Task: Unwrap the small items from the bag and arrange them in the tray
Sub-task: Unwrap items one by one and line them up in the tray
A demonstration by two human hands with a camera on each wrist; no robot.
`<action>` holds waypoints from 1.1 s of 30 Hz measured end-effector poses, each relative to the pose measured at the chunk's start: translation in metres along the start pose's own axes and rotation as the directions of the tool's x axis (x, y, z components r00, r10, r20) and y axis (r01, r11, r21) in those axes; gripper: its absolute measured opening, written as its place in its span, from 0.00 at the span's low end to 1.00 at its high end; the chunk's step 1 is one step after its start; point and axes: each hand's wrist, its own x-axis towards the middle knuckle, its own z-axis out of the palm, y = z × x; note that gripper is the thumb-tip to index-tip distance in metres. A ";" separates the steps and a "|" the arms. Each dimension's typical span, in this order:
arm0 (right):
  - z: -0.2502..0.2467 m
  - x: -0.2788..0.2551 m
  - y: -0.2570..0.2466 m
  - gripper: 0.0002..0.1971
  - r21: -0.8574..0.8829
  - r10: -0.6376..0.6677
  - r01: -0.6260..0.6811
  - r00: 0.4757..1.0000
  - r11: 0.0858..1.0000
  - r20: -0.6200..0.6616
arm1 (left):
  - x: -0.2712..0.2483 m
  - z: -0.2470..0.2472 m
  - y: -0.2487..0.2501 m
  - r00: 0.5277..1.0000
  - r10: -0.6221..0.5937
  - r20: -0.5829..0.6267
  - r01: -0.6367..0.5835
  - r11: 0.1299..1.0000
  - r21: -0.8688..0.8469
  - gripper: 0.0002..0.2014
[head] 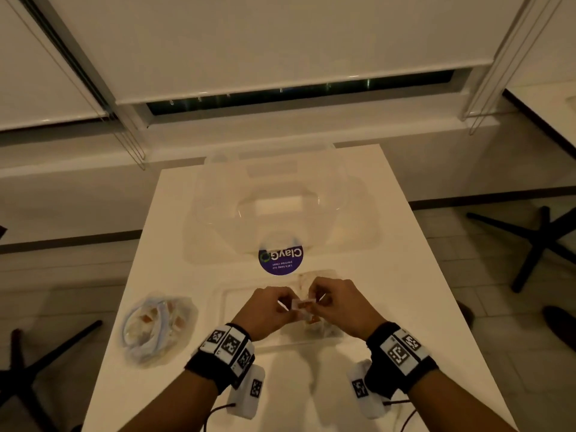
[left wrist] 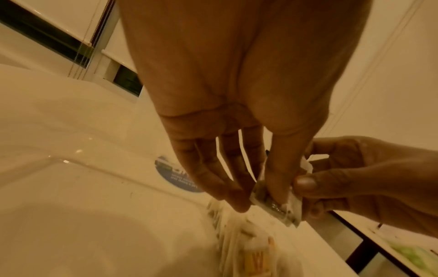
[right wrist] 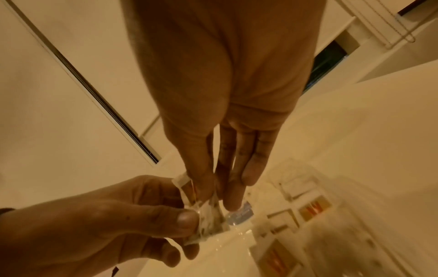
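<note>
A small wrapped item (head: pixel 303 305) in clear wrapper hangs between both hands above a clear shallow tray (head: pixel 237 294). My left hand (head: pixel 282 302) pinches its left end and my right hand (head: pixel 318 299) pinches its right end. In the left wrist view the wrapped item (left wrist: pixel 276 206) sits under the left thumb, with the right hand (left wrist: pixel 305 184) gripping its far side. In the right wrist view the wrapped item (right wrist: pixel 208 221) is crumpled between both thumbs. Several unwrapped pieces (head: pixel 314 325) lie in the tray under my hands. A clear zip bag (head: pixel 159 325) with more items lies at the left.
A large clear plastic container (head: pixel 280 210) with a purple round sticker (head: pixel 281 259) stands behind the tray on the white table (head: pixel 405 275). Chair legs (head: pixel 536 244) stand on the floor at right and left. Window blinds hang beyond the table.
</note>
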 end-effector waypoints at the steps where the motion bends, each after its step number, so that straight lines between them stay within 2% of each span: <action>1: 0.002 0.002 0.005 0.07 -0.048 0.012 -0.012 1.000 0.999 0.014 | 0.002 0.005 -0.003 1.000 -0.009 -0.011 0.010 0.999 0.035 0.09; 4: 0.005 0.006 0.016 0.08 -0.156 0.036 -0.026 0.997 0.987 0.064 | 0.009 0.021 -0.010 0.998 -0.028 -0.058 0.036 0.991 0.133 0.08; 10: 0.006 0.009 0.029 0.03 -0.258 0.074 -0.037 0.988 0.965 0.133 | 0.018 0.038 -0.017 0.994 -0.094 -0.054 0.101 0.984 0.149 0.06; 14: 0.012 0.012 0.036 0.07 -0.377 0.055 0.002 0.988 0.926 0.141 | 0.021 0.042 -0.021 0.993 -0.113 -0.013 0.114 0.982 0.149 0.08; 22: 0.018 0.010 0.046 0.09 -0.513 0.100 0.003 0.980 0.858 0.172 | 0.023 0.049 -0.028 0.986 -0.152 0.066 0.140 0.977 0.161 0.07; 28: 0.019 0.011 0.047 0.09 -0.555 0.120 -0.005 0.978 0.832 0.171 | 0.024 0.051 -0.029 0.983 -0.167 0.071 0.153 0.973 0.170 0.04; 33: 0.015 0.012 0.046 0.07 -0.548 0.083 0.010 0.986 0.836 0.145 | 0.026 0.053 -0.029 0.980 -0.175 0.094 0.157 0.972 0.174 0.05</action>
